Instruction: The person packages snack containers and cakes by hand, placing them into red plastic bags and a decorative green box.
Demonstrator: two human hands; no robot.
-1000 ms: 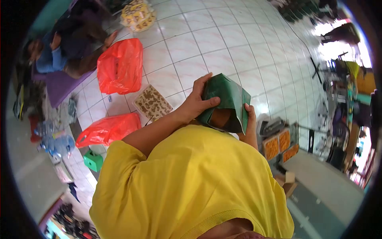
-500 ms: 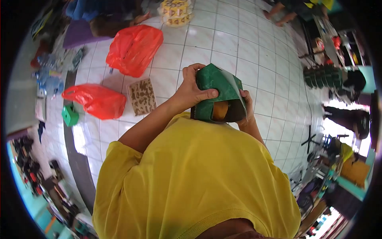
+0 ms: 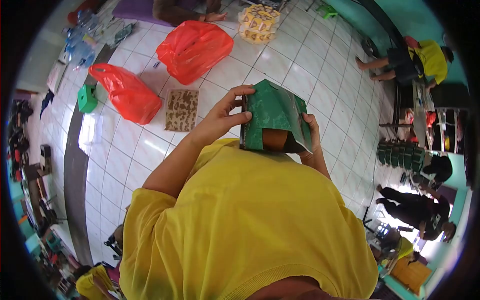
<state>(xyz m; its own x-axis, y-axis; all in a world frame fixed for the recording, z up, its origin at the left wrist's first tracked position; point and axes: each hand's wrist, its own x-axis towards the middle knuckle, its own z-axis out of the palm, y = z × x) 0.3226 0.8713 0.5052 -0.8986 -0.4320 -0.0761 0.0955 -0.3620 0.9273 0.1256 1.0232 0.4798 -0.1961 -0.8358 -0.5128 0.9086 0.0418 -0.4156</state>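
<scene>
A green box point(image 3: 272, 112) with an opening in its near face is held up in front of my yellow shirt. Through the opening something brown-orange shows. My left hand point(image 3: 225, 112) grips the box's left side, thumb on the front and fingers at the upper edge. On the right side, my right hand point(image 3: 311, 132) holds the box's edge, most of the palm hidden behind it. Beyond my left forearm, a rectangular container with a brown-spotted top point(image 3: 182, 110) lies on the tiled floor.
Two red plastic bags, one upper point(image 3: 195, 50) and one lower point(image 3: 127, 95), lie on the tiles near a green stool point(image 3: 87, 98). A round yellow stacked item point(image 3: 258, 23) stands farther off. Several people are around, one in yellow point(image 3: 431, 60) at the upper right.
The view has turned, so the bags and container appear shifted. The box is tilted slightly differently, and my left thumb has moved toward its left edge. Both hands still hold it.
</scene>
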